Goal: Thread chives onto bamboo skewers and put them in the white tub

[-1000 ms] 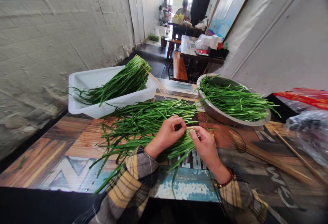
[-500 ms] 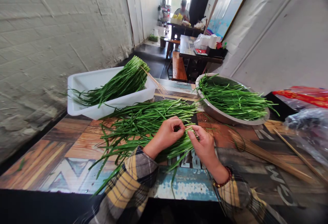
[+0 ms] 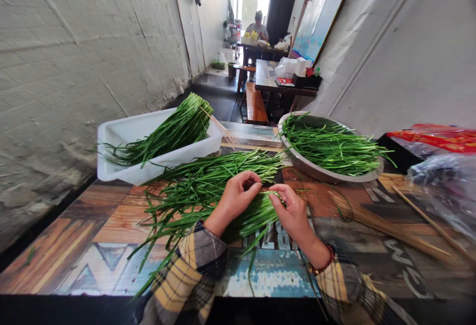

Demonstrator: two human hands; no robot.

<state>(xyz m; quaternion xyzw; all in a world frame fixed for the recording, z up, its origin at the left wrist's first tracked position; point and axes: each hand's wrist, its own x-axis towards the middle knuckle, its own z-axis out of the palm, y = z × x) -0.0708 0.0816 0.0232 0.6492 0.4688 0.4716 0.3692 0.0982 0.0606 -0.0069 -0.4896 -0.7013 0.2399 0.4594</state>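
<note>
Garlic chives [image 3: 208, 186] lie in a loose pile across the table, their pale cut ends pointing right. Over the pile, my left hand [image 3: 238, 197] has its thumb and forefinger curled together; whatever is between them is too small to make out. Just right of it, my right hand [image 3: 293, 213] has thumb and fingers closed at the ends of a chive bunch [image 3: 262, 214]. A thin bamboo skewer [image 3: 309, 278] slants down below my right palm toward the table's front edge; its upper part is hidden by the hand.
A white plastic tub [image 3: 119, 171] with a skewered chive bundle stands at left. At right is a metal bowl [image 3: 323, 172] of chives. Loose skewers [image 3: 394, 233] and a plastic bag [image 3: 442, 181] lie right. A person [image 3: 257, 28] sits at a far table.
My hands have drawn slightly apart, and my left fingers have moved off the chive ends. The whole view has shifted a little.
</note>
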